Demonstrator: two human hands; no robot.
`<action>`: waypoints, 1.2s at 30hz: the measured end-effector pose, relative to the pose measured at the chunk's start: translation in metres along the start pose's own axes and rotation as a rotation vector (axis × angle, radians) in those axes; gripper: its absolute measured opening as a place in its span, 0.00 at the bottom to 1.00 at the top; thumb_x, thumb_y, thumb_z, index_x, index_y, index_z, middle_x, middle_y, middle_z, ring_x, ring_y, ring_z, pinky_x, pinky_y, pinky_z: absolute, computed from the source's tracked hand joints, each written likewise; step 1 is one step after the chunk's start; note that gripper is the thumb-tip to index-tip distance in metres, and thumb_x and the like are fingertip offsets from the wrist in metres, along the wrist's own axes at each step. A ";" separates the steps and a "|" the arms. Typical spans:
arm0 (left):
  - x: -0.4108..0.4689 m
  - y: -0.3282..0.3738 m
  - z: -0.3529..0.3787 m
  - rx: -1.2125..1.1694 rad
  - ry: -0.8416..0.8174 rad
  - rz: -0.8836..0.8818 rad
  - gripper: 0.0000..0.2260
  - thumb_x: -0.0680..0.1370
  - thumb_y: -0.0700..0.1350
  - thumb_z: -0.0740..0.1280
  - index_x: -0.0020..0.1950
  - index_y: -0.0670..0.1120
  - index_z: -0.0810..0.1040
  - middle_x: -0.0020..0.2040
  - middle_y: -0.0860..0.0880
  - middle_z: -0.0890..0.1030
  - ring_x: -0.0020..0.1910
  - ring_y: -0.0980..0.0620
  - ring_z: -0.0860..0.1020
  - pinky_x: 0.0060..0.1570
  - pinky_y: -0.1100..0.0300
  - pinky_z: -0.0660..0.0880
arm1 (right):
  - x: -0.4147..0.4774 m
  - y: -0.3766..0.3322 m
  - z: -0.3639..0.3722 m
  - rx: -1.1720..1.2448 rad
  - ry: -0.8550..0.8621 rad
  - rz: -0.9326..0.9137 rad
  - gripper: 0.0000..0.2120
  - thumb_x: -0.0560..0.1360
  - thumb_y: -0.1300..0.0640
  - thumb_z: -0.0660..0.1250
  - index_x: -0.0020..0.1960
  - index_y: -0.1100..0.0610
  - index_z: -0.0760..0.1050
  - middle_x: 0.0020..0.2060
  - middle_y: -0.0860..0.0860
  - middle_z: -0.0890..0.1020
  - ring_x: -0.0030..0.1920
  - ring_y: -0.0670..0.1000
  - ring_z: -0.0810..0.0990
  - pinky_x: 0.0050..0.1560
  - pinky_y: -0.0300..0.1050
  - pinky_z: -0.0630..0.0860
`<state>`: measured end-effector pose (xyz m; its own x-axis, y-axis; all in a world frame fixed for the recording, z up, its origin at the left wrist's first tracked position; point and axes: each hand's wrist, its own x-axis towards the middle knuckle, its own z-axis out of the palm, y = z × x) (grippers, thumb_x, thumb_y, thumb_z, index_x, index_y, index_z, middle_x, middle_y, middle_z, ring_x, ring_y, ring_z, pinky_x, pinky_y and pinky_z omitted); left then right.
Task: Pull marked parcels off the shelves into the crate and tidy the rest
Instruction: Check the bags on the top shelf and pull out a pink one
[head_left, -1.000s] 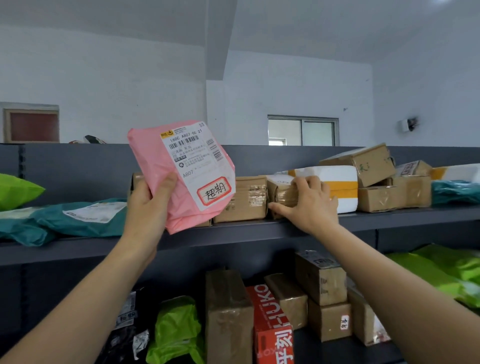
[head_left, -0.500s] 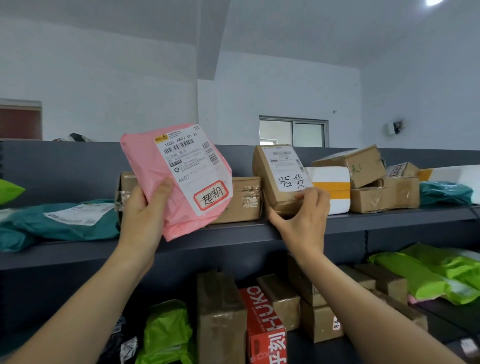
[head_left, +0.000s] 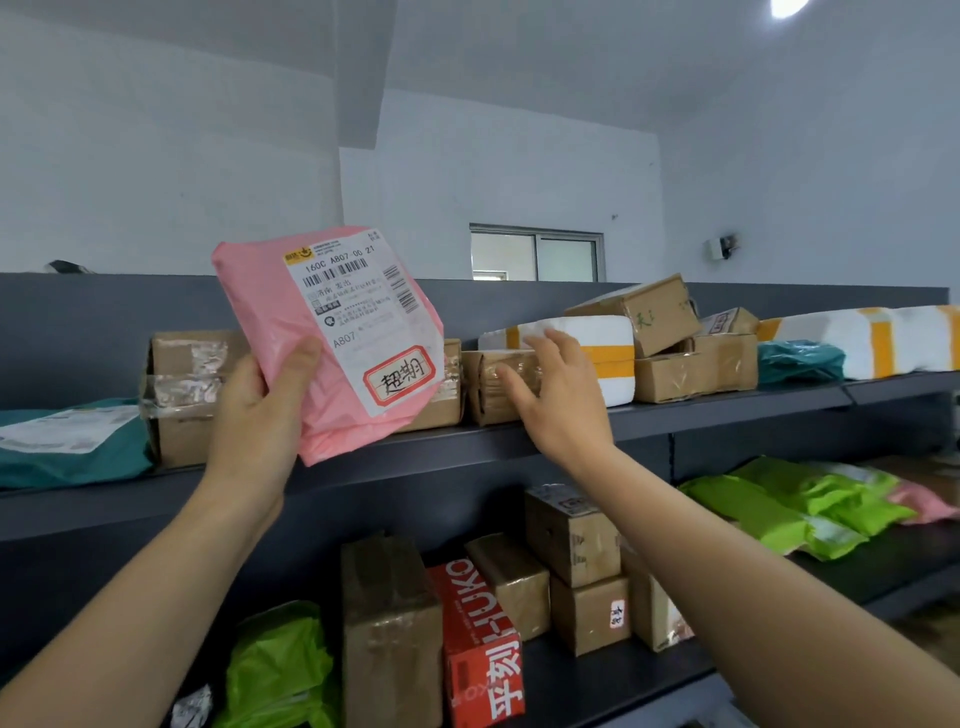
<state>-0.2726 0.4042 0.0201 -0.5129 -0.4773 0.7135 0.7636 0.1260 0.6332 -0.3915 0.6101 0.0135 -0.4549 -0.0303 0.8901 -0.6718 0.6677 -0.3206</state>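
The left grip (head_left: 260, 415) is closed round the lower left corner of a pink parcel (head_left: 311, 364), thumb pressed on its front, and holds it upright in the air before the upper shelf (head_left: 727, 410). The parcel's white label faces the camera and carries a red-framed sticker (head_left: 400, 375) with handwritten characters. The right grip (head_left: 556, 395) holds nothing: its fingers are spread and nearly straight in front of a small taped box (head_left: 488, 389) on the upper shelf. Whether they touch it cannot be told. Behind that box lies a white parcel (head_left: 613, 358) with orange bands, and right of it sit brown boxes, one (head_left: 644, 312) tilted on top of the others. Behind the pink parcel stands a larger taped box (head_left: 182, 395), with a teal bag (head_left: 72, 447) to its left. On the lower shelf (head_left: 597, 680) are upright brown boxes, a red box (head_left: 478, 644) and green bags (head_left: 779, 504).
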 end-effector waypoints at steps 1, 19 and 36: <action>-0.001 0.000 0.006 0.012 -0.008 0.000 0.04 0.79 0.48 0.64 0.52 0.54 0.77 0.50 0.56 0.83 0.51 0.56 0.81 0.49 0.59 0.75 | 0.000 0.006 -0.007 -0.007 0.035 -0.008 0.24 0.77 0.45 0.62 0.70 0.54 0.66 0.70 0.53 0.65 0.70 0.53 0.62 0.71 0.50 0.62; -0.033 -0.010 0.116 0.189 0.143 0.011 0.04 0.79 0.46 0.64 0.48 0.51 0.78 0.48 0.54 0.83 0.46 0.57 0.82 0.42 0.63 0.77 | 0.073 0.092 -0.030 -0.197 -0.183 0.000 0.32 0.72 0.31 0.57 0.66 0.52 0.65 0.65 0.54 0.65 0.67 0.59 0.60 0.60 0.66 0.64; -0.059 0.004 0.137 0.236 0.249 0.020 0.06 0.78 0.48 0.64 0.53 0.49 0.78 0.48 0.54 0.83 0.47 0.55 0.82 0.43 0.60 0.76 | 0.029 0.104 -0.024 0.092 0.316 -0.187 0.23 0.65 0.41 0.69 0.51 0.56 0.72 0.53 0.57 0.74 0.58 0.57 0.65 0.54 0.60 0.70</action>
<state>-0.2932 0.5518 0.0213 -0.3645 -0.6668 0.6500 0.6459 0.3217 0.6923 -0.4604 0.6967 0.0137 -0.1263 0.0955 0.9874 -0.7823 0.6024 -0.1584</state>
